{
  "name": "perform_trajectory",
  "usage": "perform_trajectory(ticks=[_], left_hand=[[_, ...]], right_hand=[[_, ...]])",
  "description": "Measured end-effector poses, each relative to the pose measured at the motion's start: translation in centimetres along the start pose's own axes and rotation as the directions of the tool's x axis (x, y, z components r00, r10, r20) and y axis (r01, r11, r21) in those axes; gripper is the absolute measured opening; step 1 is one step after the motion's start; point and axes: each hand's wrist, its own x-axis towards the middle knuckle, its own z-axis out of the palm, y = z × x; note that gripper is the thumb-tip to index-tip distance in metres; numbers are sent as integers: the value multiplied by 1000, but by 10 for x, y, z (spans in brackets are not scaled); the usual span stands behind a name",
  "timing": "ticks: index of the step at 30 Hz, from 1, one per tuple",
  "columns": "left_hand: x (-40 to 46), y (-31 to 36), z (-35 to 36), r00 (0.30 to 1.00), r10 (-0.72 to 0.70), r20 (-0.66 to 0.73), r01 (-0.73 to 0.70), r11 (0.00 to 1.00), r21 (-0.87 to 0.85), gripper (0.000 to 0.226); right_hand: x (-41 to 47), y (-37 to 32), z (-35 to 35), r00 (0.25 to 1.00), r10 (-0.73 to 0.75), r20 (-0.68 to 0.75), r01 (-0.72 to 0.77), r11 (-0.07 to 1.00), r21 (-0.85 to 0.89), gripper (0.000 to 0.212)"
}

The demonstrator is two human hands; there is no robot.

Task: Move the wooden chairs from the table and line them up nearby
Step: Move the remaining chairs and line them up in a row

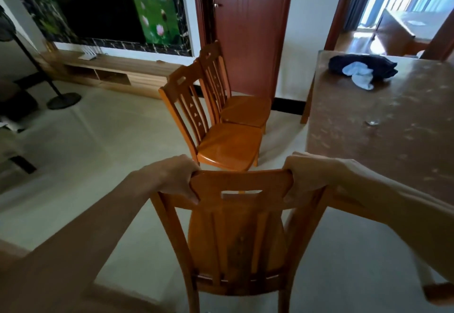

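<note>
The near chair (242,226) stands on the pale floor (93,145) right below the camera, its back toward the person and its seat pointing away toward the others, with the bench (383,126) just beside it on the right. Both hands hold its top rail: the left hand (175,177) is wrapped round the left corner with fingers curled over the front edge, and the right hand (305,177) is closed the same way on the right corner, so each grip is tight on wood. It is an orange-brown wooden chair with a slot cut in the top rail, vertical slats below, and a darker worn patch down the middle of the seat (whether its feet touch the floor is hidden). Ahead, the middle chair (221,135) and the far chair (235,98) already stand in a row, seat edges touching, both facing right toward the bench. By my judgement two chairs are placed and this is the third, yet to be set behind the middle one and turned to match; whether more remain at the bench is not visible. On the bench lie a dark cloth (363,65) with a pale rag (357,76). A brown door (245,30) and a low cabinet (110,73) stand beyond.
</note>
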Motion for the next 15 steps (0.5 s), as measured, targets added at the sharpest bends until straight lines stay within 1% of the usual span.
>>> perform_trajectory(ticks=[1, 4, 8, 11, 13, 15], left_hand=[[9, -14, -3, 1000, 11, 11, -11, 1000, 1, 42], [38, -55, -14, 998, 48, 28, -49, 997, 61, 47], [80, -83, -34, 990, 114, 79, -121, 988, 95, 54], [115, -97, -48, 977, 173, 128, -186, 977, 103, 54], [138, -106, -55, 962, 195, 192, -218, 970, 109, 51], [159, -116, -63, 952, 207, 225, -240, 962, 132, 50]], right_hand=[[12, -6, -3, 1000, 8, 0, -8, 999, 53, 27], [46, -14, -9, 998, 62, 29, -64, 994, 93, 26], [73, -9, -17, 988, 150, 37, -154, 976, 155, 22], [88, 1, -19, 980, 193, 41, -197, 954, 228, 30], [100, 6, -20, 975, 215, 59, -223, 940, 259, 40], [113, 13, -19, 969, 241, 63, -249, 926, 283, 47]])
